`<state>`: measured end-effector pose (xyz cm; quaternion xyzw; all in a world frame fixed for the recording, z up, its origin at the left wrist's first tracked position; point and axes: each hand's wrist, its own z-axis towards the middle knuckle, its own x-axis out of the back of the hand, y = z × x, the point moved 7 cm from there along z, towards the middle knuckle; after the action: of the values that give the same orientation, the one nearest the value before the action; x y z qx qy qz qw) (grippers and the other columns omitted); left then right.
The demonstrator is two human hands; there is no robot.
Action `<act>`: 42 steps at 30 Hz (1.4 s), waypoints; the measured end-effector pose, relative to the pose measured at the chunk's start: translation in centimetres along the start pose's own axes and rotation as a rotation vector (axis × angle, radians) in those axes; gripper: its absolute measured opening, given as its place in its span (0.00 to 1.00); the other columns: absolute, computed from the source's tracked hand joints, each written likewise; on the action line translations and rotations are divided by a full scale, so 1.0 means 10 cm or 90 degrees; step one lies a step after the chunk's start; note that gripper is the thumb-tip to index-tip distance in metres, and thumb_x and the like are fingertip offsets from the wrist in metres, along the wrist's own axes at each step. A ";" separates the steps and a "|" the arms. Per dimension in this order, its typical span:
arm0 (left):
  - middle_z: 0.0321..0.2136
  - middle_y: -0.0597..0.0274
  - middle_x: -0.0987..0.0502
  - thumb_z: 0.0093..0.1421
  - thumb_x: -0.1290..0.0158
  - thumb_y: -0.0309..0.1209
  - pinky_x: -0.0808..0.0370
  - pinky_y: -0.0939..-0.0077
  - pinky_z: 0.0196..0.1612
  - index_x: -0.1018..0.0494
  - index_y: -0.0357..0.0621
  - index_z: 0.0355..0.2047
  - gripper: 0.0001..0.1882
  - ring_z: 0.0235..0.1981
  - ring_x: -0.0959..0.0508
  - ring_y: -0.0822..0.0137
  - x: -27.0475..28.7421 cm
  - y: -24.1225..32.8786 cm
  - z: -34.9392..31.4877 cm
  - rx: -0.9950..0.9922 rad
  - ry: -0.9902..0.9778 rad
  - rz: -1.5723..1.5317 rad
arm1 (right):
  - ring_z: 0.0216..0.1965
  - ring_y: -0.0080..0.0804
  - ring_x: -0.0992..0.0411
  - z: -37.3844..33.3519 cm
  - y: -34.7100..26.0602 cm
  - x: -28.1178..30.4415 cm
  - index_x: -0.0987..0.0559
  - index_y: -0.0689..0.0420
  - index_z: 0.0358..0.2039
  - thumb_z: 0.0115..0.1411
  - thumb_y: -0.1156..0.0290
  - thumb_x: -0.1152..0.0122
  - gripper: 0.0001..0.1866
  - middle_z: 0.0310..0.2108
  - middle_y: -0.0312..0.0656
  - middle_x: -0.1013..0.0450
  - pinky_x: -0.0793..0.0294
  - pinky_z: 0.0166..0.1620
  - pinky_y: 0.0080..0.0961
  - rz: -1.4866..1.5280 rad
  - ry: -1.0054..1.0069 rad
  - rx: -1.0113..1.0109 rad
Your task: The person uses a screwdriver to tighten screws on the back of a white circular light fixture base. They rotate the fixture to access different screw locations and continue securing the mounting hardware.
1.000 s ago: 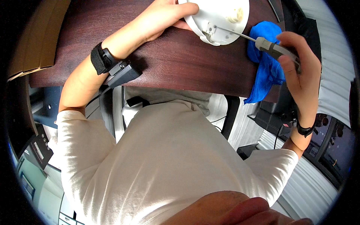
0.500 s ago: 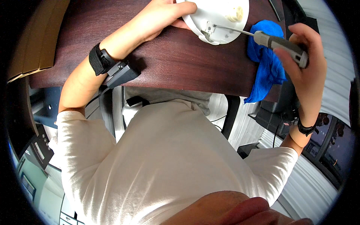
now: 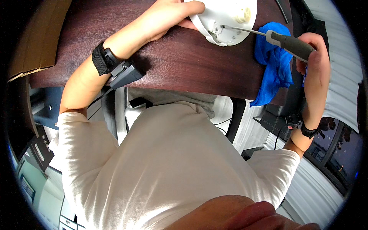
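Observation:
At the far edge of the view, my left hand (image 3: 174, 16) grips the rim of a white round plastic housing (image 3: 230, 19), thumb over its edge. Inside the housing are small screws or posts and a cream-coloured patch. My right hand (image 3: 315, 53) is closed round the end of a screwdriver (image 3: 289, 44) with a grey and dark handle. The shaft points left into the housing, its tip at a small screw spot near the inner left side. Under the screwdriver lies a crumpled blue cloth (image 3: 274, 73), hanging over the table's front edge.
The dark reddish-brown table (image 3: 184, 65) spans the upper view. A cardboard box (image 3: 40, 34) stands at its left end. Black straps circle both my wrists, and a small black device (image 3: 126, 76) with a cable sits by the left one. Black furniture (image 3: 276, 122) stands beyond the right corner.
My right hand has shifted its grip on the screwdriver handle, its fingers now wrapped round the end. The screwdriver tip and the housing have moved slightly right in view.

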<state>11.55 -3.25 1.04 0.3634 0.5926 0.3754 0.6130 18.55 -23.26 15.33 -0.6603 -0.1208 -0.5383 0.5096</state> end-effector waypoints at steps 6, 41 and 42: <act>0.47 0.53 0.31 0.58 0.56 0.25 0.22 0.78 0.40 0.47 0.36 0.58 0.26 0.43 0.25 0.68 -0.03 0.02 0.00 0.008 -0.006 0.020 | 0.14 0.12 0.41 -0.05 0.07 -0.04 0.27 0.58 0.29 0.65 0.63 0.54 0.13 0.15 0.30 0.37 0.45 0.18 0.11 0.087 0.122 -0.062; 0.50 0.51 0.33 0.58 0.55 0.27 0.22 0.73 0.42 0.50 0.36 0.59 0.29 0.45 0.26 0.64 -0.05 0.00 0.00 -0.001 -0.022 0.003 | 0.12 0.12 0.41 -0.15 0.20 0.03 0.23 0.61 0.32 0.65 0.66 0.54 0.14 0.13 0.30 0.36 0.47 0.15 0.11 0.035 0.294 -0.063; 0.50 0.51 0.33 0.58 0.55 0.27 0.22 0.73 0.42 0.49 0.36 0.59 0.29 0.45 0.26 0.64 -0.05 0.00 0.00 0.005 -0.019 0.008 | 0.12 0.11 0.41 -0.14 0.20 0.03 0.23 0.61 0.31 0.65 0.67 0.54 0.14 0.13 0.30 0.36 0.47 0.15 0.11 0.033 0.295 -0.062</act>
<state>11.51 -3.69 1.31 0.3749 0.5828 0.3715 0.6179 19.23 -25.43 14.40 -0.5455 0.0426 -0.6675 0.5051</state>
